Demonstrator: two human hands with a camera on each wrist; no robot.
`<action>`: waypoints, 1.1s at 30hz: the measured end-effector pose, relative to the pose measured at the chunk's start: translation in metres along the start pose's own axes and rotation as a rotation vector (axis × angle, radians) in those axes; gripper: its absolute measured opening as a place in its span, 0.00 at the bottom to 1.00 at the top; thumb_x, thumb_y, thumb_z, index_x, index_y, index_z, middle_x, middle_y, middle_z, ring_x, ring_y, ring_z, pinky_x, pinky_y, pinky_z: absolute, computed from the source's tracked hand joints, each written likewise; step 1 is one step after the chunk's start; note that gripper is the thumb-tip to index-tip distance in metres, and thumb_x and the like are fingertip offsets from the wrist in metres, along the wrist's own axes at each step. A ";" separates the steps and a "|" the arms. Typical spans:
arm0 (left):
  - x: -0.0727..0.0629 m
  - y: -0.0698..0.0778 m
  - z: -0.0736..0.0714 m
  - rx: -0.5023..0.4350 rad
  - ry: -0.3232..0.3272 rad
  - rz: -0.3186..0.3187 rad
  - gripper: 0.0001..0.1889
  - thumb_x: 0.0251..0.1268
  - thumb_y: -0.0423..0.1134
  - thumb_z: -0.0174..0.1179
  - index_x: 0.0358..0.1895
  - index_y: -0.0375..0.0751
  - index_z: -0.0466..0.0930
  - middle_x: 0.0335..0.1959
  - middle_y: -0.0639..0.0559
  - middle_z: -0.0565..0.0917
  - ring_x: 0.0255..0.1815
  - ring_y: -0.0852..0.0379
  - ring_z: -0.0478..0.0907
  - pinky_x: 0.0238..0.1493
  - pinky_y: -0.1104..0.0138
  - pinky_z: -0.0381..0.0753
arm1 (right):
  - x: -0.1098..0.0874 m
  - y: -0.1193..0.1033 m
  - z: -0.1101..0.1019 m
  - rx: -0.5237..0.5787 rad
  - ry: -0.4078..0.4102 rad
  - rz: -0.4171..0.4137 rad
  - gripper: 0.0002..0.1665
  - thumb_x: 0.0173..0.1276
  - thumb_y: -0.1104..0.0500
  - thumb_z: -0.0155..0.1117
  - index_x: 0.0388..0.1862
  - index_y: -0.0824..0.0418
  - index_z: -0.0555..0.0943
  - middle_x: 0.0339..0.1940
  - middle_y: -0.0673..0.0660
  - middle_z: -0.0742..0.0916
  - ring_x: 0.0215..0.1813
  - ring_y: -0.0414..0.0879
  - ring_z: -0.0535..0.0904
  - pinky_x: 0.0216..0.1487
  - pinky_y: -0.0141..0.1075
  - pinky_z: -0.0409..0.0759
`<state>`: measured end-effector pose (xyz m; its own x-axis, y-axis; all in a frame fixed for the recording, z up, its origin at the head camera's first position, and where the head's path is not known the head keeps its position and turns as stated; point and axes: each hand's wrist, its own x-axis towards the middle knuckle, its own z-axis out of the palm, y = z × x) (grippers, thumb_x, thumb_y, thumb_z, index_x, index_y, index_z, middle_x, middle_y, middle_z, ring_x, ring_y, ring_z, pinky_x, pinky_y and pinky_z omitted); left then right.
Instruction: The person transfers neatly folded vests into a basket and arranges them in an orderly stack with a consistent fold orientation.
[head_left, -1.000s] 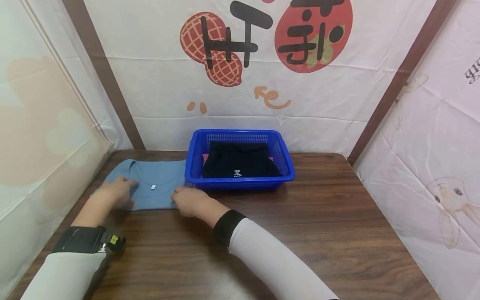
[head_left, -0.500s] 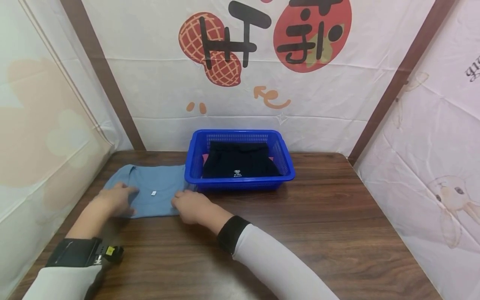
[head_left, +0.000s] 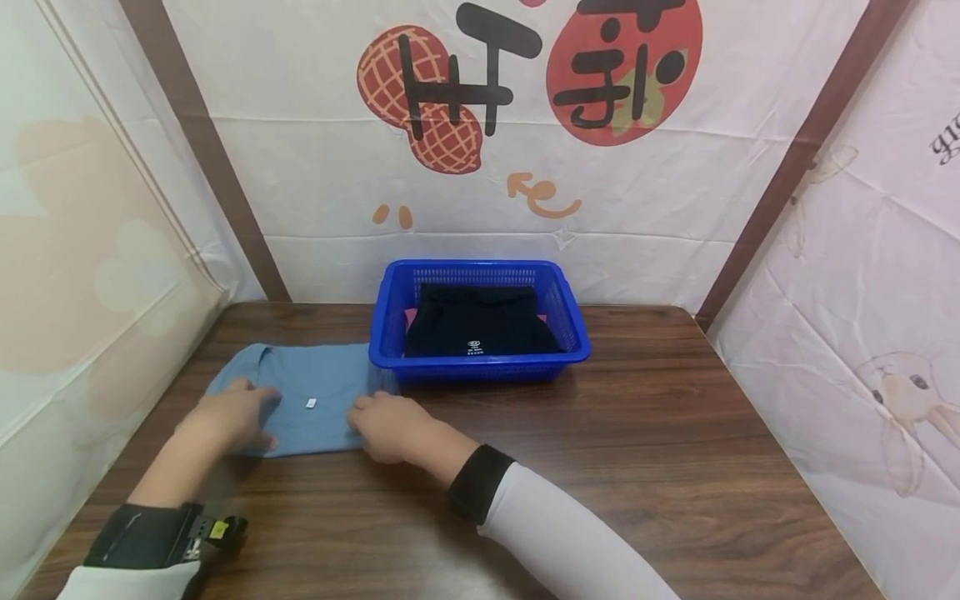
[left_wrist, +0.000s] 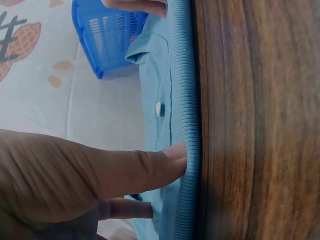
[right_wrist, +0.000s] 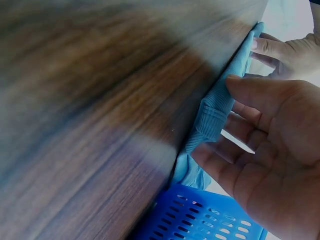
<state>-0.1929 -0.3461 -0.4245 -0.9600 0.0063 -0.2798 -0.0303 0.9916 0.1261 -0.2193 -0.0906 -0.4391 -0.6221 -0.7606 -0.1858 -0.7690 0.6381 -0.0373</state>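
A folded blue shirt [head_left: 322,375] with a small white label [head_left: 311,403] lies at the table's left, its right end beside the basket. My left hand [head_left: 231,417] rests on its left part, thumb and fingers spread. In the left wrist view the thumb [left_wrist: 145,167] presses the ribbed, folded near edge [left_wrist: 184,100]. My right hand [head_left: 393,427] is at the right end of that edge. The right wrist view shows its thumb [right_wrist: 255,90] against the fold and bent fingers [right_wrist: 220,162] on the cloth, which bunches between them.
A blue plastic basket [head_left: 480,362] stands at the back middle, holding a folded black garment [head_left: 480,321] with something pink under it. Printed cloth walls [head_left: 480,200] enclose the wooden table [head_left: 600,467] at the back and sides.
Both hands and the blue shirt have slid toward me, away from the back wall. The shirt stays flat and folded. The basket has not moved.
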 end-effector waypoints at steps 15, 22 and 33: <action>-0.016 0.017 0.006 0.027 0.040 0.013 0.44 0.50 0.49 0.79 0.68 0.31 0.71 0.62 0.18 0.66 0.58 0.11 0.66 0.46 0.26 0.73 | -0.022 0.000 0.006 -0.027 0.030 -0.036 0.17 0.75 0.50 0.64 0.61 0.43 0.78 0.58 0.41 0.78 0.58 0.39 0.73 0.55 0.32 0.79; -0.023 0.026 0.012 0.074 0.074 0.056 0.44 0.47 0.51 0.80 0.65 0.29 0.74 0.58 0.18 0.70 0.53 0.14 0.71 0.47 0.31 0.76 | -0.037 0.003 0.006 -0.016 0.030 -0.055 0.17 0.76 0.51 0.62 0.62 0.43 0.78 0.60 0.42 0.79 0.61 0.39 0.74 0.59 0.32 0.78; -0.040 0.044 0.012 0.071 0.050 0.044 0.46 0.46 0.53 0.79 0.66 0.28 0.73 0.54 0.19 0.71 0.45 0.23 0.77 0.42 0.37 0.80 | -0.054 0.001 0.012 -0.078 0.077 -0.069 0.14 0.76 0.52 0.61 0.59 0.45 0.79 0.53 0.43 0.79 0.54 0.40 0.74 0.48 0.33 0.81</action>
<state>-0.1522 -0.3016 -0.4188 -0.9727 0.0449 -0.2276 0.0298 0.9971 0.0693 -0.1847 -0.0473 -0.4404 -0.5746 -0.8110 -0.1096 -0.8175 0.5752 0.0292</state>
